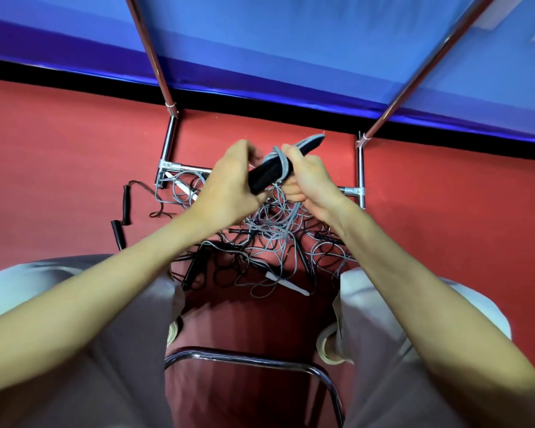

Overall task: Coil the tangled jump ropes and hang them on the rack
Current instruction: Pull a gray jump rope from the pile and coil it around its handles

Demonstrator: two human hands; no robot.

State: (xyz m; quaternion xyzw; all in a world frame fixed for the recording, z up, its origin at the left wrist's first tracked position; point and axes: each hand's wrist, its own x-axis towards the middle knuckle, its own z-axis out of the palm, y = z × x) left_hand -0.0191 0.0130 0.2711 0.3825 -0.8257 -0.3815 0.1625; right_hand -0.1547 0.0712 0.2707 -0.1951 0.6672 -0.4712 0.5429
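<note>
A tangled heap of grey and black jump ropes (272,242) lies on the red floor between my knees. I hold a pair of black handles (264,177) raised above the heap, with grey cord wound round them. My left hand (229,183) grips the lower end of the handles. My right hand (309,177) grips the upper part and the grey cord that hangs down into the heap. The chrome rack (170,140) stands just beyond, its two posts rising up and out of view.
Two black handles (121,217) of another rope lie on the floor at the left. A white handle (286,284) sticks out of the heap's near side. A blue wall panel (291,41) is behind the rack. A chrome chair frame (250,358) curves between my legs.
</note>
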